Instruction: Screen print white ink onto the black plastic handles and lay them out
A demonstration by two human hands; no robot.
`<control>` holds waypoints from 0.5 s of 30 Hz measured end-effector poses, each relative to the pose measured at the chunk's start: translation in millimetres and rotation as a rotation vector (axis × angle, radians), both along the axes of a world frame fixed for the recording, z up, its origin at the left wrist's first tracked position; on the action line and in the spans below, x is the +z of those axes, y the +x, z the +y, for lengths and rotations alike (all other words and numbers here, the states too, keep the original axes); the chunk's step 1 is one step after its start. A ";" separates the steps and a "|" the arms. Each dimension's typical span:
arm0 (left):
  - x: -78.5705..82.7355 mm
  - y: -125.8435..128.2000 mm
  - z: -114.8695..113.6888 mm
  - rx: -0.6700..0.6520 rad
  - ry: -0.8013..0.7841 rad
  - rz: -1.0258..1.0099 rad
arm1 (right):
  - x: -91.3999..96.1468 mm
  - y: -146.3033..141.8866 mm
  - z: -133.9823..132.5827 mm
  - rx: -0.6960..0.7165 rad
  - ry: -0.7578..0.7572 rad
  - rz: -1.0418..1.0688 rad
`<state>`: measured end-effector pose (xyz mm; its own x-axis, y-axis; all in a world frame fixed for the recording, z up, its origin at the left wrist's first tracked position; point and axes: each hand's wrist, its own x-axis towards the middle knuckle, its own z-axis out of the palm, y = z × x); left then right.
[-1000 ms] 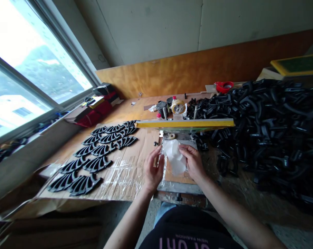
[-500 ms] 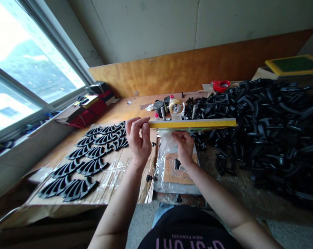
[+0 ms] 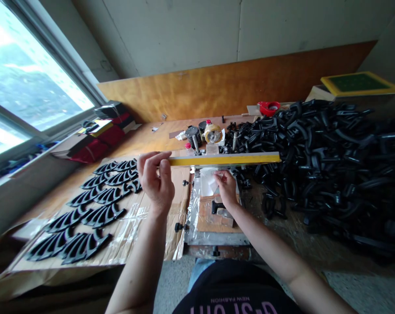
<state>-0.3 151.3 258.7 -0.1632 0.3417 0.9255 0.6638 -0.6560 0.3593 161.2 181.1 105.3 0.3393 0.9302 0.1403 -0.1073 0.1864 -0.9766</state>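
Observation:
My left hand (image 3: 156, 181) is closed around the left end of a yellow-edged screen printing frame (image 3: 223, 159), which is raised and seen edge-on. Below it, my right hand (image 3: 227, 187) pinches a thin white sheet (image 3: 208, 181), tissue or cloth; I cannot tell which. Under that hand lies a film-covered jig with a brown board (image 3: 213, 223) on a grey base plate (image 3: 204, 240). A small black plastic part (image 3: 216, 207) sits on the board, partly hidden by my right wrist. The underside of the frame is out of sight.
Rows of black fan-shaped parts (image 3: 94, 213) lie on cardboard (image 3: 145, 235) at left. A large heap of black curved parts (image 3: 315, 148) fills the right. Behind the frame stand a dark jar (image 3: 192, 133), a yellowish bottle (image 3: 212, 133) and a red tape dispenser (image 3: 268, 108).
The right hand and white sheet have lowered slightly away from the frame's underside, and more of the sheet shows. The left hand still holds the frame up. The whole view has shifted.

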 end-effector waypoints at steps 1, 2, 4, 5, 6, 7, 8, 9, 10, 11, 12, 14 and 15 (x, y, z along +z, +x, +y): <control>0.0 1.5 0.8 0.014 -0.001 -0.021 | -11.6 9.6 -4.2 0.011 -0.036 -0.029; -0.1 3.4 2.1 0.030 0.003 -0.048 | -23.9 20.9 -9.2 0.017 -0.077 -0.050; -0.9 7.4 6.2 0.062 0.033 -0.097 | -48.9 49.1 -18.8 0.006 -0.155 -0.086; -1.6 9.5 8.7 0.079 0.060 -0.118 | -60.4 65.8 -21.5 -0.019 -0.186 -0.109; -2.5 11.4 11.4 0.097 0.090 -0.135 | -70.4 83.7 -21.9 -0.057 -0.209 -0.140; -3.5 13.1 13.9 0.122 0.119 -0.150 | -78.4 102.4 -19.5 -0.105 -0.224 -0.178; -4.6 14.7 16.1 0.152 0.143 -0.159 | -84.0 121.1 -14.0 -0.153 -0.229 -0.220; -5.8 16.0 18.0 0.186 0.162 -0.166 | -87.1 139.1 -5.5 -0.195 -0.224 -0.262; -7.0 17.1 19.4 0.220 0.182 -0.172 | -87.6 155.6 5.9 -0.225 -0.212 -0.301; -8.3 18.2 20.7 0.250 0.204 -0.171 | -85.8 170.1 19.9 -0.244 -0.194 -0.338; -9.8 19.0 21.9 0.275 0.230 -0.170 | -82.0 182.1 36.2 -0.253 -0.173 -0.375; -13.1 20.3 24.9 0.303 0.268 -0.204 | -70.2 197.2 74.3 -0.243 -0.132 -0.444; -14.7 20.6 26.6 0.294 0.225 -0.221 | -63.3 200.1 95.4 -0.228 -0.115 -0.471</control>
